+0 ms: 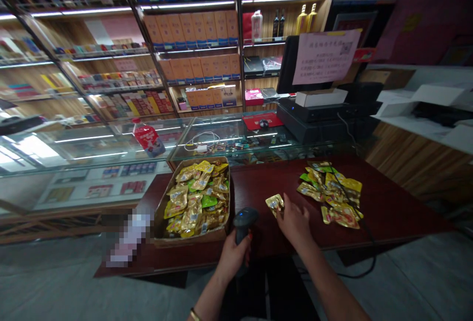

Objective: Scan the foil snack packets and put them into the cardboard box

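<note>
Shop interior, brightly lit shelving
From my end I see shelves (pixel 195 48), light strips (pixel 192 5), glass display cases (pixel 84 164), grey floor (pixel 55 281)

bare forearms (pixel 327 274), gold-coloured bangle (pixel 194 314) on left arm, dark legwear (pixel 290 289)

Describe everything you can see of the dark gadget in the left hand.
The dark gadget looks like a handheld scanner: a wide, rounded head on a narrower handle, apparently plastic. A small blue light shows on the head. The left hand grips the handle and hides part of it. The head points away from the person, over the near part of the reddish-brown table, between the box of packets and the right hand.
</note>
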Motion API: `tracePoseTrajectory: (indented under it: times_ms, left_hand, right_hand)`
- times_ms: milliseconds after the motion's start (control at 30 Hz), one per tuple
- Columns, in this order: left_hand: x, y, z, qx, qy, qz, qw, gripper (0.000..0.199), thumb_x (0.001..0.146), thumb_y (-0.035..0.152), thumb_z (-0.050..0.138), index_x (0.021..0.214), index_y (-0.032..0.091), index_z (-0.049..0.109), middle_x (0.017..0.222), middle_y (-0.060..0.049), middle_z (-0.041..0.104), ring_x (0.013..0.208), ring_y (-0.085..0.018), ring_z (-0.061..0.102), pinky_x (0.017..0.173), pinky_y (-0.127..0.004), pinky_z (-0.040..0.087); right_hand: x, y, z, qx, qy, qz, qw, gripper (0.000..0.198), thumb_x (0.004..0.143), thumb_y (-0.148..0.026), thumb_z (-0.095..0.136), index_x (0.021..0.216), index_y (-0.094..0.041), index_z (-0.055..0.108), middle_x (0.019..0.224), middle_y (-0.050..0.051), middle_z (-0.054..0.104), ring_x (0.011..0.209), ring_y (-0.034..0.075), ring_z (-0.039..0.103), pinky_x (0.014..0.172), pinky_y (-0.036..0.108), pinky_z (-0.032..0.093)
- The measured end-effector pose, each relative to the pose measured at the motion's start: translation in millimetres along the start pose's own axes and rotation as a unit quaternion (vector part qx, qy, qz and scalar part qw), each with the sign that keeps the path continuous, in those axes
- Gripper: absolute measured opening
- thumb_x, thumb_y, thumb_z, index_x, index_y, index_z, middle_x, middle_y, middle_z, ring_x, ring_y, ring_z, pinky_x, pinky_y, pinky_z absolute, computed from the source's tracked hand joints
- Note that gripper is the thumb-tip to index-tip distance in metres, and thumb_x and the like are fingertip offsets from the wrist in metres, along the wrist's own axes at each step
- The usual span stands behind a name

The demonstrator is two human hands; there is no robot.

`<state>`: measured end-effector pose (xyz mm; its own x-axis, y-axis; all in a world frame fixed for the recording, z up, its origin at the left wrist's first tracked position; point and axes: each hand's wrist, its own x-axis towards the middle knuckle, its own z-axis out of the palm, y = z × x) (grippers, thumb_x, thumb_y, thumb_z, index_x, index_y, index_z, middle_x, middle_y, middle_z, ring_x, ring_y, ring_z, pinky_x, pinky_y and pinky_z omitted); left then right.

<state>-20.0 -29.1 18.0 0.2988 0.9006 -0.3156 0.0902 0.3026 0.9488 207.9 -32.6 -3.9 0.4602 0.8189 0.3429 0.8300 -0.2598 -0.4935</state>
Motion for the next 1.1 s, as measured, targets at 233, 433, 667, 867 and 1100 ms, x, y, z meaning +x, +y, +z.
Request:
tracePoseTrajectory:
  times_ms: [233,433,667,867,1100]
  left_hand:
    - [-0.5,1.7,0.2,-0.005,-0.002,0.001,1.000,0.058,0.070,0.060,0.076,0.103,0.015,0.061,0.056,0.007,0.056,0.037,-0.009,0.047,0.034,-0.019,0.040]
    - [-1.5,-1.0,-2.3,-0.004,-0.013,0.009,1.000,0.056,0.072,0.058,0.075,0.105,0.014,0.061,0.056,0.007,0.056,0.038,-0.010,0.047,0.034,-0.020,0.042]
    - [-2.9,-1.4,-4.0,-0.010,-0.022,0.016,1.000,0.054,0.072,0.059,0.075,0.101,0.015,0.061,0.055,0.006,0.056,0.038,-0.010,0.047,0.034,-0.020,0.041]
    - [-3.6,0.3,-3.4,-0.013,-0.022,0.017,1.000,0.052,0.072,0.060,0.075,0.095,0.016,0.060,0.055,0.006,0.055,0.038,-0.009,0.047,0.033,-0.019,0.041]
    - [-2.1,-3.6,-4.1,-0.029,-0.020,0.026,0.999,0.049,0.072,0.058,0.076,0.091,0.017,0.059,0.055,0.006,0.056,0.038,-0.009,0.047,0.033,-0.019,0.040]
  right_hand:
    - [1.5,-14.3,23.3,0.256,0.049,-0.021,0.965,0.061,0.089,-0.035,0.058,0.148,-0.020,0.046,0.133,0.015,0.063,0.120,0.027,0.063,0.101,0.043,0.051]
    - [-1.1,-6.5,38.4,0.263,0.080,0.021,0.961,0.049,0.088,-0.045,0.061,0.126,-0.016,0.061,0.121,0.018,0.069,0.112,0.030,0.066,0.098,0.046,0.054]
    - [-6.1,-7.0,36.4,0.264,0.043,-0.011,0.963,0.043,0.093,-0.040,0.054,0.129,-0.017,0.060,0.125,0.016,0.069,0.116,0.028,0.066,0.100,0.045,0.053]
    - [-5.9,-10.9,29.0,0.255,0.039,-0.025,0.966,0.034,0.093,-0.031,0.051,0.122,-0.018,0.062,0.122,0.014,0.068,0.113,0.026,0.066,0.098,0.042,0.053]
    - [-4.4,-11.8,28.4,0.256,0.037,-0.003,0.966,0.035,0.089,-0.030,0.051,0.120,-0.019,0.062,0.118,0.013,0.069,0.110,0.027,0.066,0.097,0.042,0.053]
